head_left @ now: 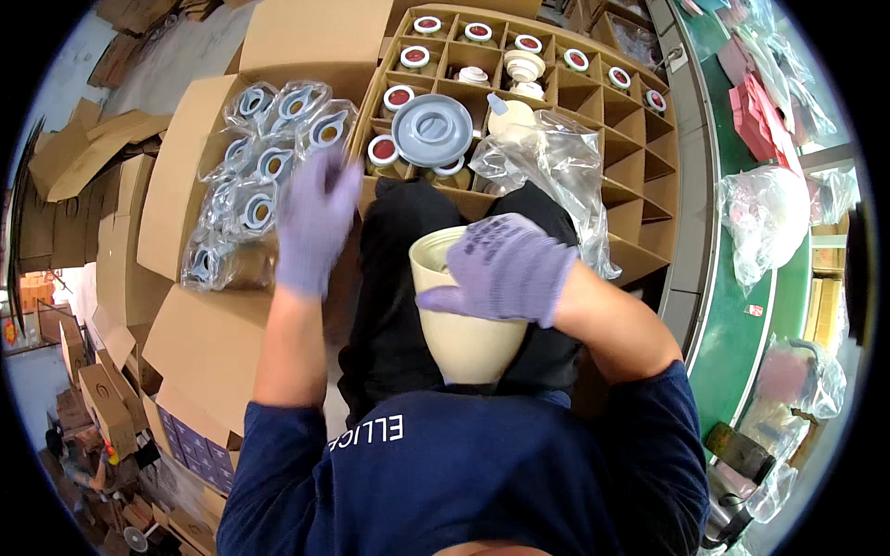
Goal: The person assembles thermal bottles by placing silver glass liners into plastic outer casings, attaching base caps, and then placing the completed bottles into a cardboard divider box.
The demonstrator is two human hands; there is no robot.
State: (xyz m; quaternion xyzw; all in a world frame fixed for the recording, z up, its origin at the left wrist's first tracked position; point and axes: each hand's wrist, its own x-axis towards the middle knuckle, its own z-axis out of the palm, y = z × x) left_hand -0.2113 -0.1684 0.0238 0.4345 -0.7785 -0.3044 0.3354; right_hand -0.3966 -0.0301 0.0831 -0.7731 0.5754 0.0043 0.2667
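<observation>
A cream tapered jug body [473, 350] stands between my thighs, its wide rim upward. My right hand [505, 269], in a purple knitted glove, is closed on it, with the thumb outside the wall and the fingers over the rim. Whether anything lies inside the jug body is hidden by that hand. My left hand [320, 222], gloved alike and slightly blurred, is raised beside a carton of bagged grey-blue spouted collars [258, 211]. A gap shows between its thumb and fingers, and I see nothing in them.
Ahead, a divided carton [640, 196] holds several items with white rings and red centres [399, 97]. A grey-blue round lid [432, 130], a cream piece with a blue tab [512, 119] and clear plastic bags [556, 171] lie on it. A green-topped bench [709, 371] runs along the right.
</observation>
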